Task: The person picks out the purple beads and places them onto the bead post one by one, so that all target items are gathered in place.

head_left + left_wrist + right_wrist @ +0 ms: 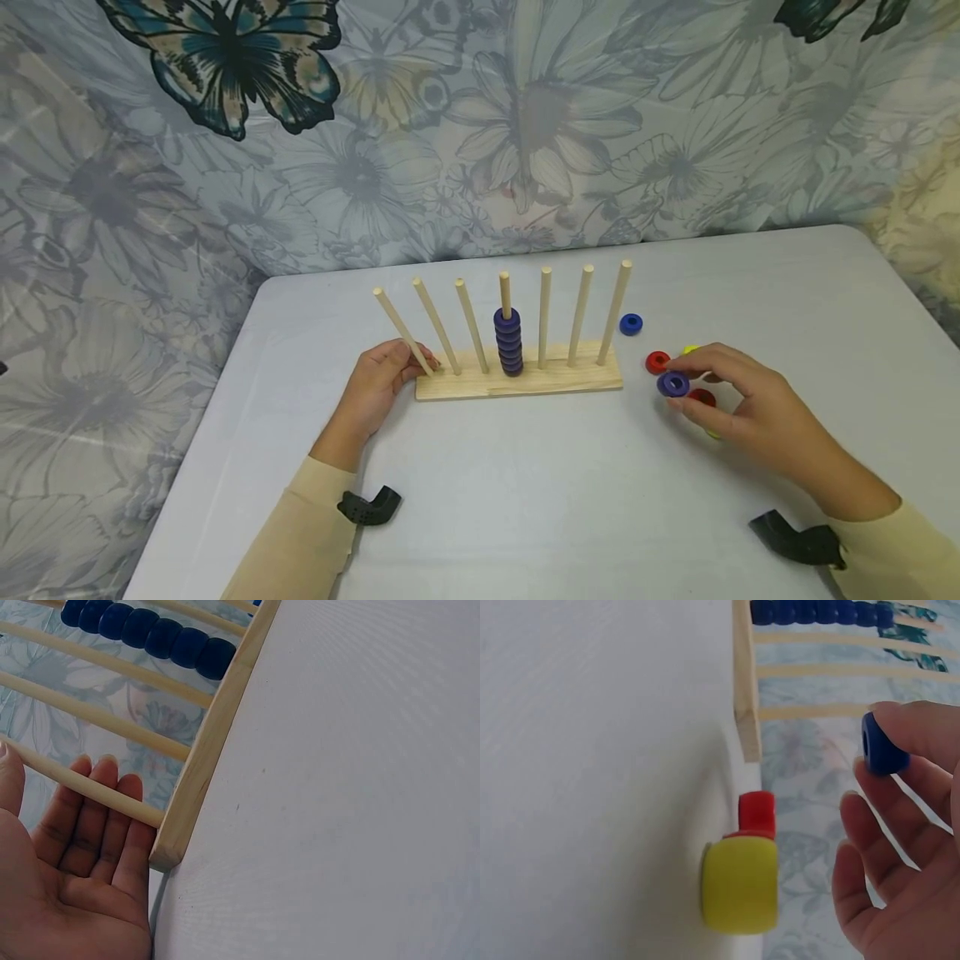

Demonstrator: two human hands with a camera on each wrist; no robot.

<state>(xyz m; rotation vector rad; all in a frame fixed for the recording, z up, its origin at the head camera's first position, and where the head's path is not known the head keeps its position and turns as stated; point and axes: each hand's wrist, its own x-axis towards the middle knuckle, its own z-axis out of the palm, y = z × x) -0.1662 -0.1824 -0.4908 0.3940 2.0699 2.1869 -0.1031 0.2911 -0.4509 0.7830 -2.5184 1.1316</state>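
Observation:
A wooden peg rack (pixel 517 382) stands on the table, a row of upright pegs on its flat base. The middle peg carries a stack of dark purple-blue rings (pixel 509 343). At the rack's left end is my left hand (pixel 380 377), its nearly straight fingers behind the end peg (pixel 94 787) and its thumb by that peg. My right hand (pixel 757 408) pinches one purple-blue ring (pixel 673 384) between thumb and fingers, right of the rack. In the right wrist view this ring (pixel 881 746) is raised off the table, its hole facing sideways.
Near the right hand lie red rings (pixel 657 362) and yellow rings (pixel 741 885), partly hidden by the hand in the head view. A blue ring (pixel 631 324) lies behind them, beside the rack's right end. The white table (pixel 540 492) ends at a patterned cloth backdrop (pixel 450 167).

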